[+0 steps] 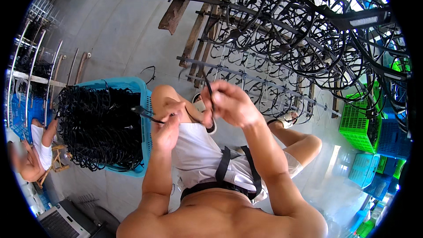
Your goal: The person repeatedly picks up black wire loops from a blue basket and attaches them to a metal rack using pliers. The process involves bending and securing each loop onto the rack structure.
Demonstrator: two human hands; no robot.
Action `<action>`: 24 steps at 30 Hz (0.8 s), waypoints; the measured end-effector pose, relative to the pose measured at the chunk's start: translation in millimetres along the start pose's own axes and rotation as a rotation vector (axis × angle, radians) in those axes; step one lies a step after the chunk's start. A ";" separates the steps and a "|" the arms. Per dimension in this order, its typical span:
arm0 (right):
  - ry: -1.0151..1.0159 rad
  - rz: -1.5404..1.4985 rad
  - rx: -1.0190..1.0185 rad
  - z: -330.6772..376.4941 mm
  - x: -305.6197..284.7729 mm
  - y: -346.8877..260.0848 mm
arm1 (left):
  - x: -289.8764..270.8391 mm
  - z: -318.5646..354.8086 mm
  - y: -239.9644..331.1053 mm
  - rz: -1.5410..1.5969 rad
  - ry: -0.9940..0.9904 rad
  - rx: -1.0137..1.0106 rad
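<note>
My left hand [166, 128] pinches the end of a thin black band [147, 114], whose wider tip points out to the left. Higher and to the right, my right hand [230, 104] has its thumb and fingers closed round another slim black strip [208, 83], which stands up past the fingers. The two hands are apart, above my lap. A light blue basket [144, 101] heaped with black curved bands [103, 125] stands beside my left hand. Beyond my right hand, many black looped bands [273, 31] hang on a rack of rods.
Wooden beams [180, 9] and metal rods [251, 76] of the rack jut toward me. Green crates [359, 119] and a pale blue crate [364, 169] stand at right. At far left a person [33, 158] sits by another rack. A grey machine [66, 220] is at lower left.
</note>
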State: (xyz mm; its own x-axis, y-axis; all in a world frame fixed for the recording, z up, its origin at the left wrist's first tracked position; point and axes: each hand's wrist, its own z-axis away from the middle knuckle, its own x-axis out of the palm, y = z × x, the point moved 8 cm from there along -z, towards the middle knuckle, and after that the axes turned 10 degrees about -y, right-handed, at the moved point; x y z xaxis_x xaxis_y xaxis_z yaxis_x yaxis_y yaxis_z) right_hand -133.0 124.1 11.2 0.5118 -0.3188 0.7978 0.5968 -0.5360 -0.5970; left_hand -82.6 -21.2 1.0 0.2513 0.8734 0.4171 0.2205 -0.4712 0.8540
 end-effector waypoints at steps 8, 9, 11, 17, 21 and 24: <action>0.534 0.333 -0.154 -81.4 -82.9 -8.8 | -12.2 -25.5 -20.2 -0.834 0.229 0.052; 0.609 0.361 -0.204 -78.0 -95.5 -11.4 | -6.7 -25.8 -28.0 -0.866 0.202 0.016; 0.656 0.339 -0.229 -67.2 -109.4 -10.4 | 5.0 -29.9 -40.4 -0.935 0.140 -0.041; 0.604 0.337 -0.290 -51.1 -106.0 -13.4 | 5.7 -33.2 -73.8 -1.013 0.077 -0.133; 0.611 0.446 -0.308 -47.5 -101.6 -14.9 | 3.7 -38.4 -73.1 -0.998 0.091 -0.072; 0.633 0.360 -0.295 -48.7 -100.0 -11.5 | 1.3 -41.2 -68.7 -1.002 0.109 -0.035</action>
State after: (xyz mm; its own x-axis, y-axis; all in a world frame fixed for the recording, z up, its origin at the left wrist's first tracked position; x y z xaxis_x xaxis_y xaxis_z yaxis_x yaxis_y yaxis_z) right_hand -221.2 124.1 -57.6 0.1403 -0.8497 0.5082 0.2271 -0.4720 -0.8519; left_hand -136.3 17.4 -44.3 -0.1229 0.8721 -0.4736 0.2542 0.4890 0.8345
